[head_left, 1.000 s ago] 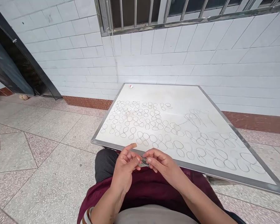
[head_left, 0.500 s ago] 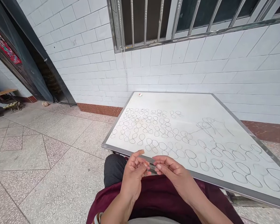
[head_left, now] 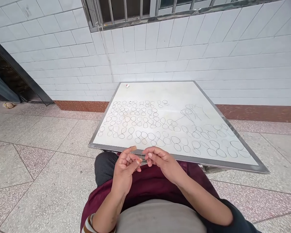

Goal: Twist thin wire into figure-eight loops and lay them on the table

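Holding thin wire (head_left: 135,163) between fingers (head_left: 137,160) of left hand (head_left: 124,171) and right hand (head_left: 160,160).

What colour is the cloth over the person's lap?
Dark maroon; the lap cloth shows best in the head view.

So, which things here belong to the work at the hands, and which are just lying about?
Part of the work:
- left hand
- right hand
- thin wire between the hands
- wire loops
- metal-framed white board under the loops

Just lying about:
- small red-and-white object near the board's far edge
- rounded lump on the floor
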The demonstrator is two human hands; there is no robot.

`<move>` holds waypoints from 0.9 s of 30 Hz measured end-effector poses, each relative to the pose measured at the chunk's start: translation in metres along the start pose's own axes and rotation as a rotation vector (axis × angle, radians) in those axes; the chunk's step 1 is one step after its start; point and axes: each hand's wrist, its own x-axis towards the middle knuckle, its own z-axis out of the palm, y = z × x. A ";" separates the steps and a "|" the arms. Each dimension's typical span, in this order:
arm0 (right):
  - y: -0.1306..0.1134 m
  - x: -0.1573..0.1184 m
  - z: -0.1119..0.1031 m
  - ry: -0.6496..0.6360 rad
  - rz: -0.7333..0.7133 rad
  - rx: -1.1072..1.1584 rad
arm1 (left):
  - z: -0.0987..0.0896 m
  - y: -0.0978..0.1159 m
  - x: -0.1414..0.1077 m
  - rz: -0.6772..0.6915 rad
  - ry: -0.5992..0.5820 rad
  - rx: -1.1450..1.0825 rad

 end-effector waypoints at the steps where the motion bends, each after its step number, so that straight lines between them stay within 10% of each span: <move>1: 0.000 0.001 -0.003 -0.017 0.008 -0.010 | 0.000 -0.002 0.001 -0.007 -0.011 0.002; 17: 0.015 0.009 -0.001 0.043 0.063 0.392 | 0.005 -0.016 0.014 -0.026 0.015 -0.005; 27: 0.020 0.009 -0.004 0.010 -0.058 0.122 | 0.003 -0.012 0.009 -0.051 -0.040 0.078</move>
